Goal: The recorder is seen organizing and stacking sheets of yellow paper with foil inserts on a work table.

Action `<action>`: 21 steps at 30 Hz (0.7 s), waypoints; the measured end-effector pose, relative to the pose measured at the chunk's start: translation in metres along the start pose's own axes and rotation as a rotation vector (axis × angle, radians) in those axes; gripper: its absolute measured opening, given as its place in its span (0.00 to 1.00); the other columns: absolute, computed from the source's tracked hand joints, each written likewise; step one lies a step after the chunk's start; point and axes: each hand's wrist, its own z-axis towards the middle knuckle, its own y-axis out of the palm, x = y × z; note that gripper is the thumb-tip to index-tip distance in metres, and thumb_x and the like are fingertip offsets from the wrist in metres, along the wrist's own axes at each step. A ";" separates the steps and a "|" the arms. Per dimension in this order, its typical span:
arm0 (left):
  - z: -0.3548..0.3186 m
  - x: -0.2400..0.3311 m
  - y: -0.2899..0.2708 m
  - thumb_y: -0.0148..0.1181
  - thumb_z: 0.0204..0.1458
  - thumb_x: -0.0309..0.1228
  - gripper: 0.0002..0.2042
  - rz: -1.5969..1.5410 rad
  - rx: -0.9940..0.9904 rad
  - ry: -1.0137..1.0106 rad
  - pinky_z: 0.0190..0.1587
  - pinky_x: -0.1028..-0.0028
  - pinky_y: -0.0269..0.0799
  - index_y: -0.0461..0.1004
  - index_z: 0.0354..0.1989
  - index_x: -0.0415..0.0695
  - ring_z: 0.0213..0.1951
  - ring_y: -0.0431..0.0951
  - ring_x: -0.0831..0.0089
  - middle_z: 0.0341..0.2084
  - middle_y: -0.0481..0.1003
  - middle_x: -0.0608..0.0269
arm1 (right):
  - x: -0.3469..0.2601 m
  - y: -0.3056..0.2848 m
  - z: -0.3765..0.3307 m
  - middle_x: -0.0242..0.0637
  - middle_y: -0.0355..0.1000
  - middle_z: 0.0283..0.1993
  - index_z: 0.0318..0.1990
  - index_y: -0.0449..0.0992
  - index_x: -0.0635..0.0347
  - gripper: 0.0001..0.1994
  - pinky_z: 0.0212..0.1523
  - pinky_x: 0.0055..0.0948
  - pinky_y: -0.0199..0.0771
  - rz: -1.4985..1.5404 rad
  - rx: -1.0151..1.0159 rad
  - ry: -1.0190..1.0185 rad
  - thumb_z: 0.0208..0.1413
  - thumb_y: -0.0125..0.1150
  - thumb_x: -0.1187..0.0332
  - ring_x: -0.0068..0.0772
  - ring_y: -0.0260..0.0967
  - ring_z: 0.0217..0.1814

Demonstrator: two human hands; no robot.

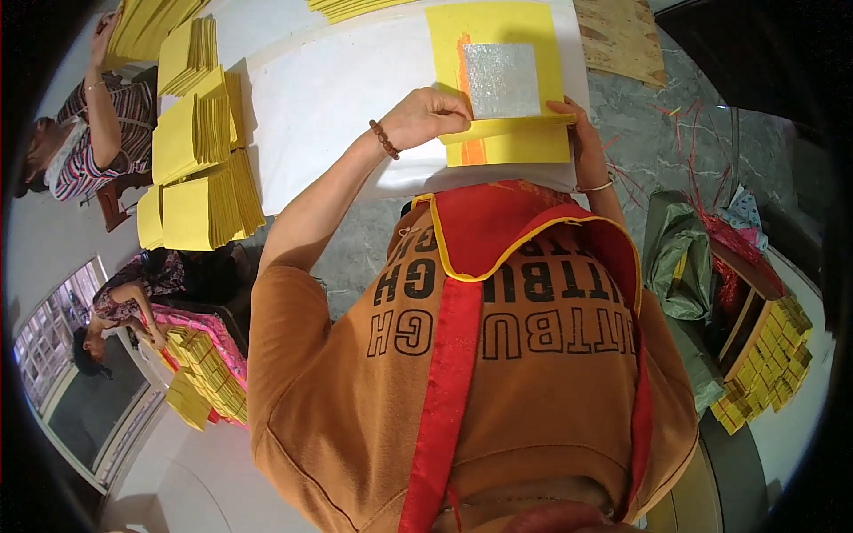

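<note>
A sheet of yellow paper [564, 80] with an orange stripe and a silver foil square [502, 80] lies on the white-covered table in front of me. Just below the foil, a narrow fold or raised strip [520, 129] crosses the sheet. At the strip's left end my left hand [435, 115] is closed, its thumb and fingers pinching the paper; a brown bead bracelet circles that wrist. My right hand [584, 133] is closed round the strip's right end, with some of its fingers hidden. Below the strip, yellow paper with orange colour reaches towards the table's near edge.
Several stacks of folded yellow paper [191, 138] line the table's left side. Left of them sits a person in striped clothing [98, 133]. Another person bends over bundled yellow paper [209, 373] at lower left. A plastic bag [680, 258] and more yellow bundles [769, 364] are at right.
</note>
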 end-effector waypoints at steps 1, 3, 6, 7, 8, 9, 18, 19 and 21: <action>-0.001 0.001 0.000 0.55 0.46 0.30 0.08 -0.022 0.009 -0.001 0.34 0.79 0.66 0.76 0.27 0.39 0.27 0.69 0.82 0.21 0.73 0.69 | -0.001 -0.001 -0.002 0.36 0.54 0.60 0.49 0.70 0.58 0.18 0.59 0.28 0.53 0.000 -0.002 -0.001 0.61 0.39 0.58 0.31 0.54 0.59; -0.001 0.000 -0.001 0.55 0.46 0.30 0.08 -0.033 0.017 0.000 0.34 0.80 0.66 0.76 0.27 0.39 0.27 0.69 0.82 0.22 0.73 0.69 | -0.005 -0.003 -0.005 0.36 0.53 0.60 0.50 0.68 0.58 0.15 0.59 0.29 0.53 -0.239 -0.071 -0.115 0.56 0.50 0.67 0.30 0.53 0.60; -0.004 -0.002 0.001 0.55 0.47 0.30 0.07 -0.051 0.036 0.016 0.32 0.82 0.64 0.76 0.28 0.39 0.26 0.68 0.84 0.21 0.72 0.71 | -0.010 0.006 -0.006 0.36 0.54 0.58 0.49 0.69 0.58 0.19 0.58 0.28 0.56 -0.258 -0.051 -0.084 0.47 0.57 0.78 0.30 0.54 0.60; -0.005 -0.002 0.003 0.55 0.48 0.29 0.07 -0.057 0.042 0.032 0.30 0.84 0.63 0.76 0.28 0.39 0.24 0.66 0.85 0.20 0.71 0.72 | -0.008 0.004 -0.004 0.36 0.54 0.58 0.49 0.69 0.58 0.19 0.58 0.28 0.56 -0.260 -0.049 -0.088 0.47 0.57 0.78 0.30 0.54 0.60; -0.006 -0.002 0.004 0.55 0.48 0.29 0.07 -0.055 0.041 0.036 0.30 0.84 0.63 0.76 0.28 0.39 0.24 0.66 0.85 0.20 0.71 0.72 | -0.004 0.000 0.000 0.36 0.55 0.58 0.48 0.69 0.59 0.19 0.57 0.27 0.58 -0.220 -0.049 -0.083 0.45 0.57 0.80 0.30 0.56 0.59; -0.007 -0.002 0.004 0.56 0.48 0.30 0.07 -0.047 0.027 0.015 0.32 0.82 0.64 0.76 0.30 0.39 0.26 0.67 0.84 0.23 0.72 0.71 | -0.001 -0.004 0.002 0.36 0.55 0.57 0.48 0.69 0.60 0.20 0.56 0.26 0.60 -0.181 -0.049 -0.078 0.43 0.57 0.83 0.30 0.57 0.58; -0.016 -0.020 0.008 0.61 0.41 0.30 0.21 0.863 0.384 0.557 0.52 0.64 0.57 0.71 0.48 0.49 0.48 0.64 0.60 0.48 0.67 0.60 | 0.006 -0.010 0.007 0.36 0.57 0.57 0.47 0.71 0.58 0.21 0.55 0.26 0.61 -0.172 -0.028 -0.060 0.42 0.58 0.83 0.31 0.58 0.57; -0.012 -0.022 0.007 0.61 0.41 0.30 0.21 0.863 0.390 0.557 0.52 0.64 0.57 0.71 0.48 0.49 0.48 0.64 0.60 0.48 0.67 0.60 | 0.007 -0.013 0.008 0.36 0.57 0.57 0.47 0.71 0.58 0.21 0.55 0.26 0.61 -0.175 -0.033 -0.063 0.42 0.58 0.83 0.31 0.58 0.57; -0.006 -0.026 0.007 0.55 0.38 0.22 0.22 0.938 0.430 0.612 0.49 0.66 0.60 0.71 0.47 0.49 0.46 0.65 0.60 0.48 0.68 0.61 | 0.009 -0.019 0.009 0.36 0.58 0.57 0.47 0.71 0.55 0.21 0.55 0.29 0.61 -0.333 -0.069 -0.165 0.41 0.59 0.80 0.34 0.58 0.57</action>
